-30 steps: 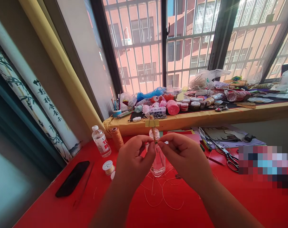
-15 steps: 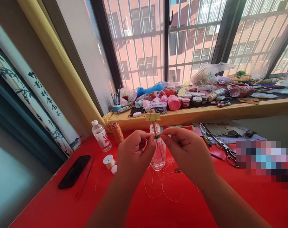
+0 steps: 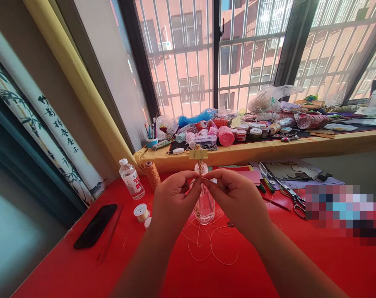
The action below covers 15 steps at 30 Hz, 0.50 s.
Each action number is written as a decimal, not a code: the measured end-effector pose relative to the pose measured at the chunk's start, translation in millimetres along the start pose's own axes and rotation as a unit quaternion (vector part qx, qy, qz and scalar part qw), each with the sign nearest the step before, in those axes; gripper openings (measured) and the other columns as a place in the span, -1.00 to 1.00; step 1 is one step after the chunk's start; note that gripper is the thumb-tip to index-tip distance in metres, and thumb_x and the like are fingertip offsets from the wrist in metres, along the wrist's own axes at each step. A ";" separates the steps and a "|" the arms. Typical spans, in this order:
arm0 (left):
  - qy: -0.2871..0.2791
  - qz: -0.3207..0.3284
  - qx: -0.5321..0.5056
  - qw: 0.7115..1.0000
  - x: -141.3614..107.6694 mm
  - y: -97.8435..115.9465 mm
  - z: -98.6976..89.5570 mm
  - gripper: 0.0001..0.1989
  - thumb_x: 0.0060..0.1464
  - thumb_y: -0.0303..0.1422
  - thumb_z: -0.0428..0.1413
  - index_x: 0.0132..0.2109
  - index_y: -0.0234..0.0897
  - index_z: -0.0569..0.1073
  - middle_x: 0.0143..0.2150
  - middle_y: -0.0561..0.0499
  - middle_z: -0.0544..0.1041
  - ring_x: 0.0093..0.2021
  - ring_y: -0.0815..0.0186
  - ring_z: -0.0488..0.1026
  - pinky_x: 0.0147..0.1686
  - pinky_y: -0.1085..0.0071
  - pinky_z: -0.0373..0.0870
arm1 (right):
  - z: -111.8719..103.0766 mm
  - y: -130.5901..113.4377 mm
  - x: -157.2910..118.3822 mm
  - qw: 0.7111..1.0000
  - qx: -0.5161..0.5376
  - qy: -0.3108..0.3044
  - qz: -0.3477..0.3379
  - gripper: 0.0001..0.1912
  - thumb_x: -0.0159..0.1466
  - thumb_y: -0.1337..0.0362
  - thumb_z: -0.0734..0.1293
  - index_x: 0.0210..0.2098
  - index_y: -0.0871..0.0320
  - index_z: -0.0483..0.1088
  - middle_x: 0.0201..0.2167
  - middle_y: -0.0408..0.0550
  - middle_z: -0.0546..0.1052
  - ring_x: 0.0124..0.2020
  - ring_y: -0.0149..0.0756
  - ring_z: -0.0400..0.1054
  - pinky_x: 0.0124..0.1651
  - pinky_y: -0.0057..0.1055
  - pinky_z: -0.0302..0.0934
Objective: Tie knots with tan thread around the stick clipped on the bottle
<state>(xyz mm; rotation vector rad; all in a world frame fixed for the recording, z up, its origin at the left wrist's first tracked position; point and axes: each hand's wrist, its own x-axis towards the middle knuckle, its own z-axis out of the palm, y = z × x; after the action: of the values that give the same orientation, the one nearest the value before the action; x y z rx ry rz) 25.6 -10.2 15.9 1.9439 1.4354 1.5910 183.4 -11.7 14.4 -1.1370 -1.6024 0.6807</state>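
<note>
A clear glass bottle point(image 3: 205, 209) stands upright in front of me. At its mouth a yellow binder clip point(image 3: 198, 154) grips a narrow braided cord point(image 3: 201, 166) that hangs down before the neck. My left hand point(image 3: 175, 198) pinches thin cord at the braid's lower end, thumb against forefinger. From the other side my right hand point(image 3: 236, 196) also pinches cord, its fingertips almost meeting the left ones. The exact strands between the fingers are too small to make out. Loose thin cords point(image 3: 211, 248) lie curled on the red table below the bottle.
To the left are a plastic bottle point(image 3: 132, 180), a brown thread cone point(image 3: 152, 176), a white thread spool point(image 3: 141, 212) and a black phone point(image 3: 95, 226). Scissors point(image 3: 295, 196) lie at the right. Craft supplies crowd the windowsill point(image 3: 253, 147).
My right hand has moved left and inward, so both hands' fingertips are now close together in front of the bottle neck. The green bit seen between them before is hidden now.
</note>
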 end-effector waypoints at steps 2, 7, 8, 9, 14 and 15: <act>0.000 0.039 0.022 0.999 1.5 -1.9 -1.8 -0.88 0.17 -0.33 0.23 -0.21 -0.20 0.67 -0.58 0.19 0.30 -0.56 0.41 0.23 -0.50 0.47 0.23 | 0.3 0.2 -0.4 1.000 -0.004 0.002 -0.008 -0.82 0.34 0.17 0.33 -0.26 0.12 0.53 -0.64 -0.30 0.16 -0.63 -0.44 0.03 -0.58 -0.45 -0.06; 0.001 0.122 0.043 0.992 5.5 -5.8 -5.1 -0.89 0.25 -0.39 0.20 -0.19 -0.18 0.65 -0.31 0.04 0.49 -0.41 0.37 0.39 -0.44 0.47 0.35 | -0.6 1.0 0.2 0.999 0.021 0.031 -0.022 -0.92 0.32 0.24 0.33 -0.26 0.10 0.45 -0.61 -0.31 0.18 -0.61 -0.42 0.05 -0.56 -0.46 -0.05; 0.006 0.124 0.041 0.991 5.7 -6.3 -5.6 -0.89 0.26 -0.38 0.20 -0.18 -0.17 0.65 -0.23 0.01 0.52 -0.34 0.35 0.44 -0.41 0.48 0.38 | -1.1 0.9 0.4 0.999 0.026 0.034 -0.022 -0.91 0.33 0.23 0.32 -0.26 0.09 0.44 -0.60 -0.31 0.19 -0.61 -0.42 0.04 -0.56 -0.46 -0.04; 0.010 0.123 0.041 0.991 5.6 -6.6 -6.0 -0.89 0.26 -0.38 0.19 -0.18 -0.17 0.65 -0.15 -0.03 0.53 -0.25 0.32 0.49 -0.37 0.47 0.43 | -1.7 0.8 0.4 0.999 0.029 0.036 -0.022 -0.91 0.34 0.23 0.32 -0.26 0.09 0.44 -0.60 -0.31 0.20 -0.62 -0.42 0.04 -0.56 -0.46 -0.03; -0.004 0.091 0.014 0.996 2.7 -5.2 -6.2 -0.89 0.30 -0.39 0.16 -0.19 -0.18 0.59 -0.03 -0.05 0.66 0.00 0.21 0.59 -0.06 0.35 0.53 | -2.2 0.9 -0.7 0.999 0.023 0.039 -0.027 -0.92 0.35 0.26 0.30 -0.25 0.08 0.44 -0.59 -0.28 0.27 -0.62 -0.42 0.08 -0.54 -0.44 0.04; -0.006 0.077 0.005 0.997 2.2 -4.1 -6.0 -0.90 0.30 -0.39 0.15 -0.19 -0.18 0.58 -0.06 -0.04 0.69 -0.05 0.23 0.61 -0.09 0.36 0.54 | -1.6 1.0 -1.0 0.998 0.027 0.044 -0.027 -0.92 0.34 0.25 0.30 -0.26 0.08 0.43 -0.58 -0.27 0.28 -0.62 -0.41 0.09 -0.55 -0.45 0.02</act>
<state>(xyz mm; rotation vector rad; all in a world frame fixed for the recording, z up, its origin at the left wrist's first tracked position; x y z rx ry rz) 18.2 -8.7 16.5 2.1112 1.3201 1.6359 185.3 -12.4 13.6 -1.0667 -1.5255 0.6258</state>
